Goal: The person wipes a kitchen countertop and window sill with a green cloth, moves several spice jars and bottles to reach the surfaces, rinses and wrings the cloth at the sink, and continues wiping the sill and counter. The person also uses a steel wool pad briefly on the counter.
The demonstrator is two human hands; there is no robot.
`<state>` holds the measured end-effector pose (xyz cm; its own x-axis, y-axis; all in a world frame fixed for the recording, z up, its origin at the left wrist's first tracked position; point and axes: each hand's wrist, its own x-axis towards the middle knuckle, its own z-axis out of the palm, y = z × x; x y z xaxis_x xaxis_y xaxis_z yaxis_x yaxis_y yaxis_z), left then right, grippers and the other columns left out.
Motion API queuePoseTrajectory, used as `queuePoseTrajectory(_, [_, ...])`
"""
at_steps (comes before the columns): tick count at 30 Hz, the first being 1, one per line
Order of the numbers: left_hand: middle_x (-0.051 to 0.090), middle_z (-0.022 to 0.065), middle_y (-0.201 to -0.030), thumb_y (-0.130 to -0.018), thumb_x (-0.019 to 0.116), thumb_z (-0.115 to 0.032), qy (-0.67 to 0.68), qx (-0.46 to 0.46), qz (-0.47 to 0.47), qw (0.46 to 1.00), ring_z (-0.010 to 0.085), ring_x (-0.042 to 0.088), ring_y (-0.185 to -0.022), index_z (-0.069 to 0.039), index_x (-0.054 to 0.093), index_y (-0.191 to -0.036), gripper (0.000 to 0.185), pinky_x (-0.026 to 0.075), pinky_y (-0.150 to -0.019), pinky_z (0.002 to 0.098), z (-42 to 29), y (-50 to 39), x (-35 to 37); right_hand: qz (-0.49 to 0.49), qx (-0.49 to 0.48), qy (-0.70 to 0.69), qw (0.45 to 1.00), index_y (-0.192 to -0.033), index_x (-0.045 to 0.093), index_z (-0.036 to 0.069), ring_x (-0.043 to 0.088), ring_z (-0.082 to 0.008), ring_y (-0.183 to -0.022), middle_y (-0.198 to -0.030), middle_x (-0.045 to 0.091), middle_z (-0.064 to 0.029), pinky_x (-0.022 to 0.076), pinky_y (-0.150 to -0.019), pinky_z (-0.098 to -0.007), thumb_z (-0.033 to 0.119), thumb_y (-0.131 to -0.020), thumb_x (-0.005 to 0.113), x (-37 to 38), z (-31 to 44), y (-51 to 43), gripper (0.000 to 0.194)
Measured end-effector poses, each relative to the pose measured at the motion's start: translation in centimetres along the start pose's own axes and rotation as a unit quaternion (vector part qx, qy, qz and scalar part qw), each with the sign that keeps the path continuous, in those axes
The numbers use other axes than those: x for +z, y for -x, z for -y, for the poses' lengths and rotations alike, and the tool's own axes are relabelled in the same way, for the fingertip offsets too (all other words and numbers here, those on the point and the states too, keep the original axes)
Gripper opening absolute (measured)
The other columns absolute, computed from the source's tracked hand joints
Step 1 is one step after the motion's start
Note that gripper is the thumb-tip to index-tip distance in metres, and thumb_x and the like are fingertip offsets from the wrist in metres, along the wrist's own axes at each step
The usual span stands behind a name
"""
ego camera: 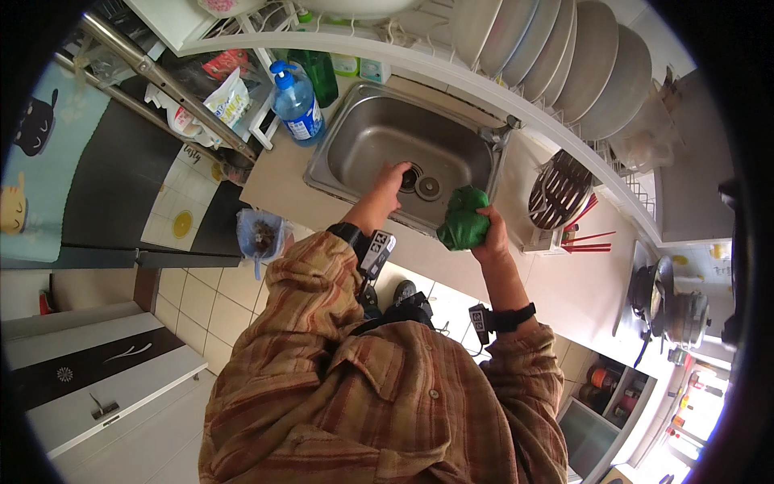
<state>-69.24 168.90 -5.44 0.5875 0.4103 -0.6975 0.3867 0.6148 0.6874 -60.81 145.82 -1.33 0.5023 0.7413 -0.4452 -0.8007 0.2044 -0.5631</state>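
Observation:
My left hand (392, 183) reaches over the front rim into the stainless steel sink (369, 136), its fingers by the dark drain opening (409, 179). Whether it holds anything small is hidden. A round metal strainer (429, 188) lies just right of that opening. My right hand (493, 234) grips a bunched green cloth (464, 219) at the sink's front right corner, partly over the rim. Behind the sink's right end stands the faucet (499, 134). A blue pump bottle (296, 109) stands at the left of the sink.
Above the sink runs a white dish rack (417, 55) with several plates (595, 66). Red chopsticks (589, 247) and a slotted dark utensil holder (559, 190) are on the counter (544, 290) at right, pans (656, 290) beyond. A blue waste bin (260, 236) hangs or stands at left.

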Motion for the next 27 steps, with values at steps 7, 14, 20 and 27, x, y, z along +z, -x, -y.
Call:
queuePoseTrajectory(7, [0.057,0.0167,-0.125,-0.08,0.073,-0.051,0.239,-0.17,0.304,0.906,0.0413,0.052,-0.119,-0.016,0.053,-0.13,0.065,0.042,-0.094,0.0685,2.1,2.8,3.1,-0.107,0.068,0.018,0.992,-0.117,0.059,0.0,0.065,-0.0322,-0.095,-0.107,0.066,-0.0153,0.0527,-0.087,-0.0436,0.029,-0.08,0.055,3.1,-1.8,-6.1,0.047])
queuePoseTrajectory(14, [0.065,0.0103,-0.114,-0.085,0.073,-0.022,0.29,-0.047,0.246,0.923,0.0292,0.067,-0.1,-0.011,0.056,-0.123,0.043,0.058,-0.083,0.0465,2.8,-0.4,1.1,-0.175,-0.37,0.692,0.594,-0.111,0.068,0.006,0.056,-0.0391,-0.112,-0.118,0.062,-0.0208,0.0443,-0.095,-0.0463,0.028,-0.079,0.07,3.3,0.9,-8.6,0.039])
queuePoseTrajectory(20, [0.067,0.0108,-0.111,-0.084,0.072,-0.006,0.262,0.015,0.182,0.947,0.0278,0.068,-0.1,-0.009,0.057,-0.12,0.04,0.057,-0.085,0.0444,2.8,-2.1,-0.5,-0.262,-0.326,0.835,0.358,-0.132,0.054,0.015,0.055,-0.0399,-0.116,-0.133,0.053,-0.0217,0.0465,-0.096,-0.0486,0.023,-0.084,0.064,-0.5,6.4,-14.5,0.05])
queuePoseTrajectory(27, [0.063,0.0097,-0.116,-0.077,0.071,0.008,0.282,0.002,0.103,0.954,0.0302,0.064,-0.105,-0.01,0.051,-0.122,0.052,0.056,-0.089,0.0484,3.0,-3.1,-1.3,-0.29,-0.194,0.913,0.211,-0.136,0.052,0.03,0.063,-0.0344,-0.107,-0.111,0.065,-0.0184,0.051,-0.088,-0.0459,0.025,-0.09,0.052,-5.0,7.8,-20.1,0.046])
